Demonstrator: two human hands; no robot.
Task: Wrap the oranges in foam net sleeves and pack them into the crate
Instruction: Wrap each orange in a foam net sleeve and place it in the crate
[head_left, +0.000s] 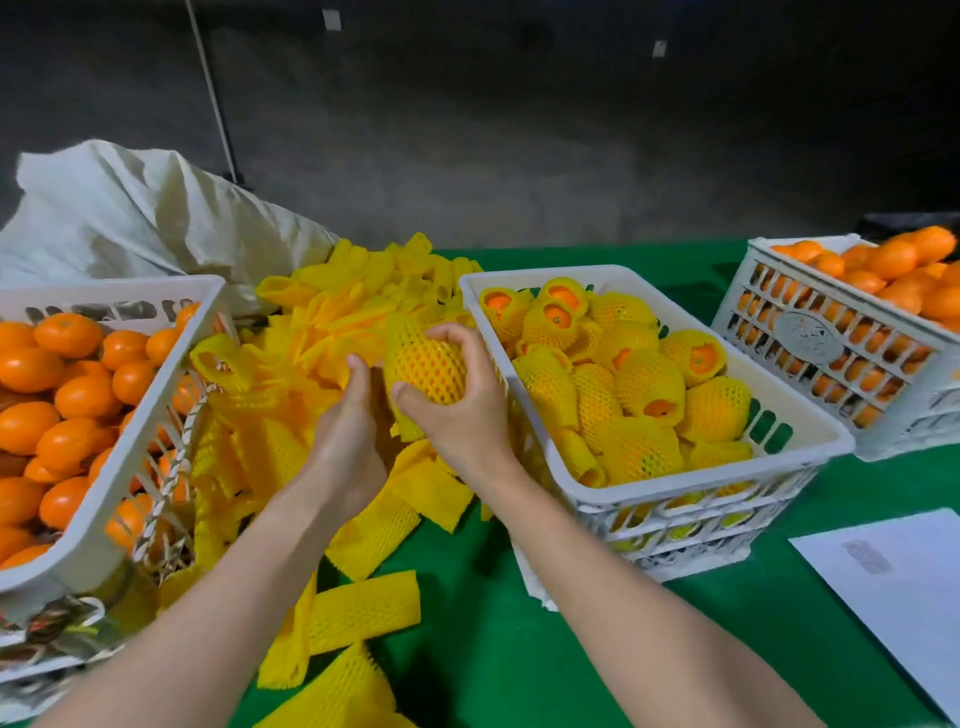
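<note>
Head view: yellow-sleeved orange (428, 371)

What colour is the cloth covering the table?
The cloth is plain green, seen in the head view.

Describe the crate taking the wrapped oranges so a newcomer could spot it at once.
On the green table, find the heap of loose yellow foam sleeves in the middle. The packing crate stands just right of it. Unlike the left crate and far-right crate, heaped with bare oranges, it holds only netted fruit.
</note>
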